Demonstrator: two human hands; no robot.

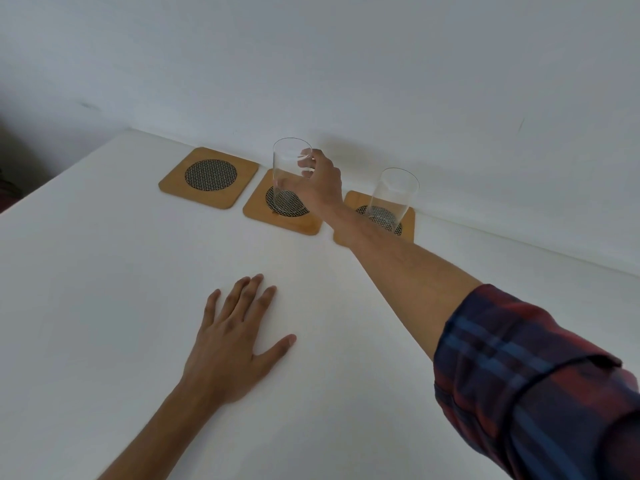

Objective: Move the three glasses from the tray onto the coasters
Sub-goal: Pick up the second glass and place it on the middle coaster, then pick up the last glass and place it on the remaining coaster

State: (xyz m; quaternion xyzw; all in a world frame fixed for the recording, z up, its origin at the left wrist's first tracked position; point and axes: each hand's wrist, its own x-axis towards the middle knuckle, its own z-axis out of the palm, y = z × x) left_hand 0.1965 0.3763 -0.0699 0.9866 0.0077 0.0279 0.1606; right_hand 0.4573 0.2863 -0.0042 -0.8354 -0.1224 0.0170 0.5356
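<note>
Gripping empty glass, right hand, apparently touching middle coaster.

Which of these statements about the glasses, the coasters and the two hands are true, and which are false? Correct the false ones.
1. The right hand grips the glass over the middle coaster. True.
2. The left coaster holds a glass. False: it is bare.
3. The left hand lies flat on the table. True.
4. The right coaster is empty. False: a second glass stands on it.
</note>
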